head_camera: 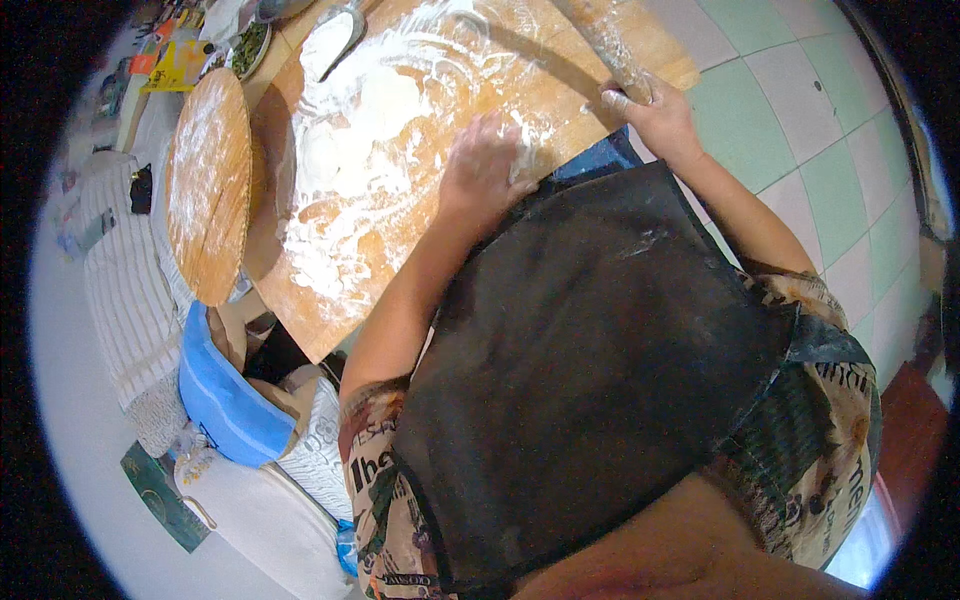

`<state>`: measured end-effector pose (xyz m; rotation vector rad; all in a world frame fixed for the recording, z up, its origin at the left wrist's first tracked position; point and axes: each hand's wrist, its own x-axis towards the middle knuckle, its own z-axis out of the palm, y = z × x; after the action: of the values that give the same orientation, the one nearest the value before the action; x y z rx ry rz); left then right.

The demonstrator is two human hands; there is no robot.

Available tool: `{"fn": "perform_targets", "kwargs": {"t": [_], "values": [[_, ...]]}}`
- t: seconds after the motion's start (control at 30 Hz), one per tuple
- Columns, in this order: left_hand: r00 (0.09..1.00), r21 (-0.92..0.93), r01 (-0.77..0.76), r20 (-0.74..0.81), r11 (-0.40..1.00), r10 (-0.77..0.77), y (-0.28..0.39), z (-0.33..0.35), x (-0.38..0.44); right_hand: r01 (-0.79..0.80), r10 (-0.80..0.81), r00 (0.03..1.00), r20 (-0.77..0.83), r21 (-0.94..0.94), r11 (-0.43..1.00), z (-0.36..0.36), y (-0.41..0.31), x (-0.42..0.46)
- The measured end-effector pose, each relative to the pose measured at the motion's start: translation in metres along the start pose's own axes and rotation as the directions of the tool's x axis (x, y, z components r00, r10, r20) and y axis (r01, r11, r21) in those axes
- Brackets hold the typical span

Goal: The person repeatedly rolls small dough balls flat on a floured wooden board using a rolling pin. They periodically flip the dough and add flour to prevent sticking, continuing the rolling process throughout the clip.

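Note:
A wooden board [289, 296], heavily dusted with white flour [375, 127], lies before me. My left hand [487, 161] rests palm down near the board's front edge, its fingers floury and slightly blurred, with nothing seen in it. My right hand [656, 112] is closed around the near end of a floured wooden rolling pin [600, 41], which reaches out past the top of the picture. A scoop [334, 37] with flour in it lies at the board's far left.
A round floured wooden board [208, 187] stands at the left. Below it are a blue bag [225, 405] and a white cloth [255, 517]. A plate of greens [251, 49] is at the upper left. Tiled floor [795, 97] shows on the right.

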<state>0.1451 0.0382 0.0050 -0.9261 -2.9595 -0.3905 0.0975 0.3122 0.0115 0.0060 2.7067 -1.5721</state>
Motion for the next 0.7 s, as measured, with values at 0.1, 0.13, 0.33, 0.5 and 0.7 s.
{"fn": "perform_targets", "kwargs": {"t": [0.1,0.13,0.33,0.5,0.7], "values": [[0.999,0.092,-0.008,-0.040,0.996,0.012,-0.021,0.018,0.065,0.032,-0.032,0.999,0.014,0.013,0.999,-0.001,-0.003,0.001],[0.998,0.139,0.005,-0.064,0.990,0.004,-0.039,0.029,0.082,0.061,-0.061,0.998,-0.003,0.022,0.998,0.002,0.008,0.003],[0.946,0.107,0.317,-0.105,0.942,-0.306,-0.095,0.018,0.126,0.051,-0.052,0.998,0.026,0.008,0.999,-0.010,0.015,0.001],[0.994,0.019,0.099,-0.055,0.995,-0.098,-0.067,0.022,0.068,0.218,-0.199,0.974,0.104,-0.216,0.952,-0.020,0.013,0.004],[0.969,-0.040,0.223,0.114,0.974,-0.218,-0.021,-0.003,-0.031,0.542,-0.476,0.840,0.259,-0.382,0.749,0.001,0.017,0.015]]}}
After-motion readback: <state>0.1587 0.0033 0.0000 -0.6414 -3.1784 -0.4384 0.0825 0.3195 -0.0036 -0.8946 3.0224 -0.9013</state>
